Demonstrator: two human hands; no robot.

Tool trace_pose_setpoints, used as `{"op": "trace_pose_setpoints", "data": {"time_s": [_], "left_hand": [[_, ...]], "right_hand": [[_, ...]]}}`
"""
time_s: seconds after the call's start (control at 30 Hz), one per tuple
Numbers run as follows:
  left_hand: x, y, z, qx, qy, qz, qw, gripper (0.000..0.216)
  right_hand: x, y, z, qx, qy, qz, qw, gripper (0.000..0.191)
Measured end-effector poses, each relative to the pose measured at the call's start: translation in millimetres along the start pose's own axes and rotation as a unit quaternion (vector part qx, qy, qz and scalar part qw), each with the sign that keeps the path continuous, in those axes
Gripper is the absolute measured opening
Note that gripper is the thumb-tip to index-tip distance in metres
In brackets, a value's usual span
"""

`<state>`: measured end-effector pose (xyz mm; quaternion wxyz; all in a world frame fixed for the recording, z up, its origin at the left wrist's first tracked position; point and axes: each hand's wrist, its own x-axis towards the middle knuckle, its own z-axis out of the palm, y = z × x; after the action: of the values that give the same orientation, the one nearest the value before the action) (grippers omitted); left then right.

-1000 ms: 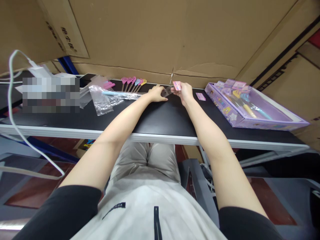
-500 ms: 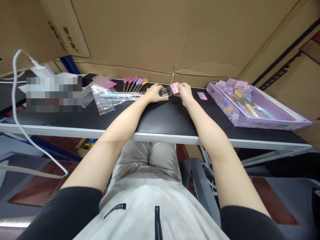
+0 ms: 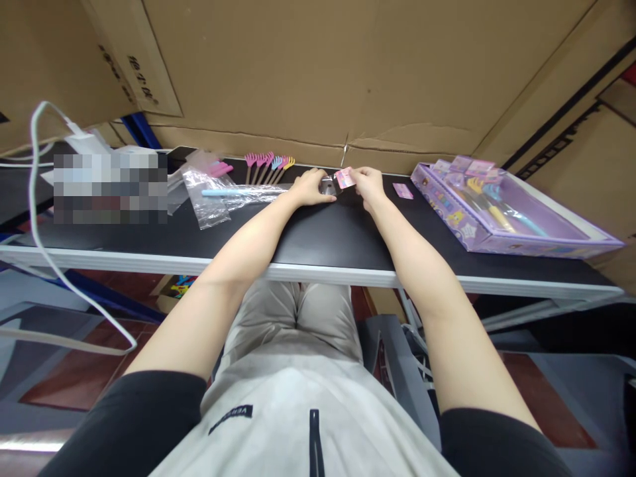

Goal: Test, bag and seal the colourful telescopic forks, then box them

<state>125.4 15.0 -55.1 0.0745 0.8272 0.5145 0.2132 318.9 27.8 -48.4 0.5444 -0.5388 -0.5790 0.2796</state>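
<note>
My left hand [image 3: 309,188] lies on a long clear plastic bag [image 3: 268,190], its thumb and fingers curled around the end on the right. Inside the bag, toward the left, runs a light blue stick [image 3: 223,192]. Between finger and thumb my right hand [image 3: 368,185] pinches a small pink printed card [image 3: 344,177], held at the end of the bag. Whether the card's edge is inside the bag or over it, I cannot tell. A second pink card [image 3: 403,191] lies flat on the black table, right of my right hand.
Several claw-headed sticks [image 3: 263,164] in pink, blue and yellow lie behind my left hand. Loose clear bags [image 3: 201,199] and pink pieces [image 3: 219,168] are farther left. A purple display box [image 3: 477,232] with bagged sticks stands right. Cardboard [image 3: 318,79] walls the back; a white cable [image 3: 37,179] hangs left.
My right hand has brought the pink card slightly left and flatter against the bag's end. My left hand stays nearly in place on the bag.
</note>
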Motion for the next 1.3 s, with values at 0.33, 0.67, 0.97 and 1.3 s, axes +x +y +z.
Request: {"op": "trace_pose_setpoints", "data": {"time_s": [0.33,0.67,0.97,1.3], "left_hand": [[9.6,-14.5,9.6,-0.033,0.030,0.030,0.999,0.068],[16.1,-24.1,15.5,-0.069,0.055,0.057,0.994,0.066],[14.3,-19.5,14.2,-0.074,0.056,0.043,0.995,0.066],[14.3,-18.6,14.5,-0.076,0.054,0.047,0.994,0.066]], "right_hand": [[6.9,7.5,0.4,-0.096,-0.021,-0.038,0.994,0.027],[-13.9,-17.3,-0.1,-0.081,-0.034,0.054,0.995,0.039],[-27.9,-35.8,0.6,-0.090,-0.024,0.087,0.992,0.047],[-29.8,-40.2,0.6,-0.058,-0.057,0.131,0.988,0.041]]}}
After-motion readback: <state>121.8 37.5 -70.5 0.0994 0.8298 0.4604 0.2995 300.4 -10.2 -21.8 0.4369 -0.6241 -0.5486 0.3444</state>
